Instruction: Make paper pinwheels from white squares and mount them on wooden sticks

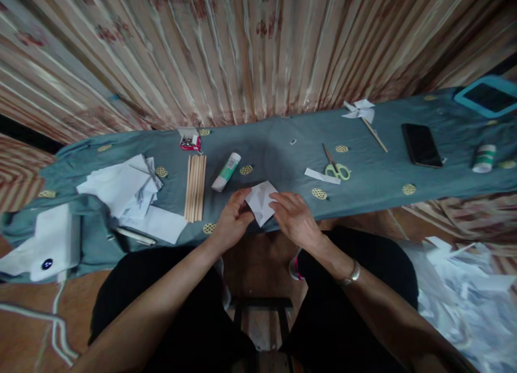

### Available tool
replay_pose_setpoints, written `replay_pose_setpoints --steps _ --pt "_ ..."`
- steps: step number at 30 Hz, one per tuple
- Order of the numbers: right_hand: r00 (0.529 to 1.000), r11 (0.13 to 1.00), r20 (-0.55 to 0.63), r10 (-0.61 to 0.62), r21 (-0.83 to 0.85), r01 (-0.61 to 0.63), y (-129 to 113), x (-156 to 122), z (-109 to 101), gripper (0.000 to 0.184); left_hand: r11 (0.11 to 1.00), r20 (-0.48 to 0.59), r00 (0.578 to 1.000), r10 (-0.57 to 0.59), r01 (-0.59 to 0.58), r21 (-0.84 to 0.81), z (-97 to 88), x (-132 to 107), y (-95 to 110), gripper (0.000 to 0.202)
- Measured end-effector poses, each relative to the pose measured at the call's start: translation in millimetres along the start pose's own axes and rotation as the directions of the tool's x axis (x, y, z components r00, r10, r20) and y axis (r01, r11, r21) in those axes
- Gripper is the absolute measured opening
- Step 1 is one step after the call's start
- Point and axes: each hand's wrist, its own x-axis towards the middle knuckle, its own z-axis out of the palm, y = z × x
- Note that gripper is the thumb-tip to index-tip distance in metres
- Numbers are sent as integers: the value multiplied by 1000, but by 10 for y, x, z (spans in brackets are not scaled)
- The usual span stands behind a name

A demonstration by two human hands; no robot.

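Note:
Between my two hands is a small creased square of white paper [261,202], held up at the table's front edge. My left hand [233,220] is closed on its left edge, thumb and fingers pinching it. On the other side, my right hand [296,217] grips the paper's right edge with bent fingers. A glue stick [226,172] lies just beyond my left hand, beside a row of wooden sticks [195,188]. Past my right hand lie green-handled scissors [336,167] and a narrow paper strip [322,175].
A paper pinwheel [361,111] on a stick, a black phone [421,145] and another glue stick [483,158] lie right. Leftward are a small red box [189,140], stacked paper [121,185], a pen [135,236] and a white device [56,243]. Paper scraps [464,303] fill a bag below right.

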Motion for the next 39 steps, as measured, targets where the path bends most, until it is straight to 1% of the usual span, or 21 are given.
replay_pose_setpoints --steps 1,2,3,4,5,7,8,9,11,13,16,18,20,22,25,27,29,31,34,39 --pt "1000 1000 -10 -2 22 2 11 -27 -2 20 993 9 998 66 -67 97 -45 -36 18 60" --pt "1000 999 -19 -3 45 4 17 -49 -3 21 965 8 990 141 -139 223 -86 -64 44 61" --pt "1000 998 -23 -2 66 4 18 -66 -2 22 909 6 975 220 -207 362 -120 -82 73 61" --pt "1000 996 -26 -4 85 6 16 -77 -1 23 831 26 955 296 -271 486 -143 -90 105 62" --pt "1000 995 -27 -9 100 12 12 -83 -1 24 744 70 931 358 -330 581 -156 -90 134 62" --pt "999 993 -29 -31 116 34 4 -87 -2 26 591 181 881 437 -433 681 -157 -70 174 57" --pt "998 992 -33 -45 117 49 1 -88 -5 25 535 227 861 456 -468 703 -151 -55 181 50" --pt "998 991 -37 -58 116 62 -1 -91 -8 25 495 260 845 468 -494 715 -145 -41 181 42" --pt "997 990 -42 -70 118 74 -1 -109 -18 24 459 292 827 481 -521 720 -142 -20 162 25" --pt "997 988 -33 -63 138 67 -3 -143 -31 24 472 304 826 474 -530 704 -153 -22 136 18" --pt "1000 978 -3 -11 207 11 -20 -202 -57 22 533 326 838 437 -534 656 -171 -63 117 16" --pt "999 959 -3 34 282 -32 -43 -223 -76 20 577 335 847 413 -528 623 -173 -99 121 16" --pt "995 920 -7 97 383 -87 -63 -217 -89 17 629 332 862 383 -507 589 -167 -123 127 18" --pt "982 859 7 189 483 -168 -73 -188 -88 13 696 308 886 347 -463 548 -157 -128 123 22" --pt "940 769 51 337 562 -306 -60 -129 -61 9 769 252 920 301 -390 506 -140 -101 94 26" --pt "911 731 70 407 573 -371 -41 -95 -34 7 788 223 934 277 -354 504 -130 -70 72 28" --pt "894 721 80 441 561 -407 -21 -72 -11 8 800 212 947 243 -319 508 -121 -40 63 26" --pt "888 741 69 454 524 -420 -4 -55 6 9 815 188 960 207 -275 510 -114 -20 67 24" --pt "886 777 49 461 460 -429 13 -36 20 12 832 151 974 170 -224 507 -109 -4 88 33" --pt "881 796 52 470 406 -449 19 -4 32 14 834 151 979 139 -198 515 -118 20 98 31"
